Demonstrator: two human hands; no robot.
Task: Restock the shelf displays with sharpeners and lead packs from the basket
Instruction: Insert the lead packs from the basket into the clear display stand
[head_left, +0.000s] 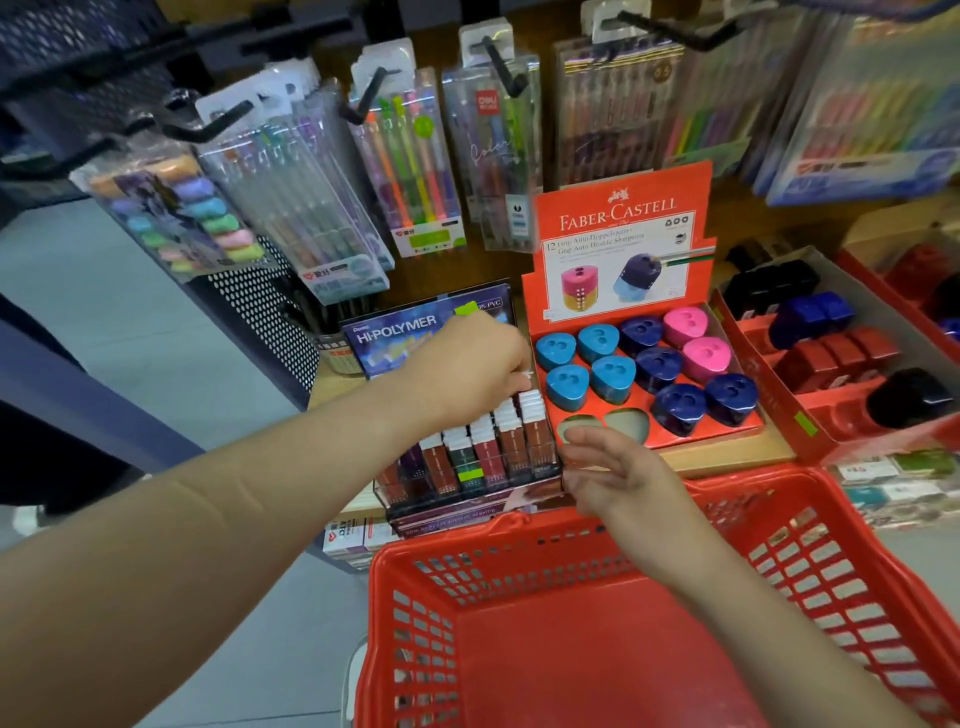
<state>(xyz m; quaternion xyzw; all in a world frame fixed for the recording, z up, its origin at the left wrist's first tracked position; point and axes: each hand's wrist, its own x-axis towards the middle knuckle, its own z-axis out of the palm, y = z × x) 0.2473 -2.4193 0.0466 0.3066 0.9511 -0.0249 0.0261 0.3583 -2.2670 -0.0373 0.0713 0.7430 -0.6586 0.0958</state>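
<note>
Head view: red basket (519, 552) stands just before the lead rack (470, 500), sharpener box (623, 218) right of it. At its back row the left hand (467, 364) pinches an upright lead pack (530, 399) from above; the right hand (613, 478), fingers spread, touches its front corner.

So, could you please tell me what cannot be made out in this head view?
- Head view: fingertips of the left hand are hidden by its own knuckles, so whether it grips anything is unclear.
- Head view: rear rows of the lead display are covered by that hand.
- Head view: the near end of the basket is cut off by the bottom edge.
- Head view: print on the hanging pen packs is blurred.
</note>
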